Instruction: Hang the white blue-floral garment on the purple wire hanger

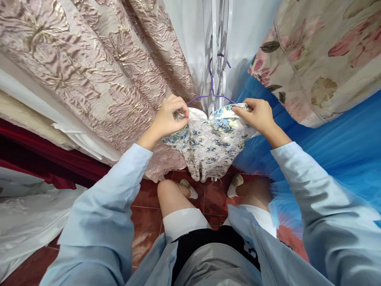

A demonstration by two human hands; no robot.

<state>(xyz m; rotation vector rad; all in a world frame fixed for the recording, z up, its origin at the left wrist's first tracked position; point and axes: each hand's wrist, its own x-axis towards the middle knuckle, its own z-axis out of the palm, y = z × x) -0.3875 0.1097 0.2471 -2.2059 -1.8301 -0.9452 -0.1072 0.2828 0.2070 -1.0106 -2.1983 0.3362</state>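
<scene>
A white dress with a blue and yellow floral print (pixel 217 143) hangs in front of me from a purple hanger (pixel 212 81). Its top edge has a notch at the middle, where the hanger's neck rises. My left hand (pixel 171 115) is closed in a pinch at the upper left corner of the dress, close to the hanger's end. At the upper right corner my right hand (pixel 257 113) pinches the top edge between thumb and fingers. The hanger's two ends are hidden by the dress and my hands.
Pink and gold embossed fabric (pixel 119 71) hangs on the left, with dark red cloth (pixel 53 155) beyond it. On the right are a floral cloth (pixel 315 67) and blue tulle (pixel 324 147). A white metal rack (pixel 218 24) stands behind the hanger, above a red tiled floor (pixel 145 222).
</scene>
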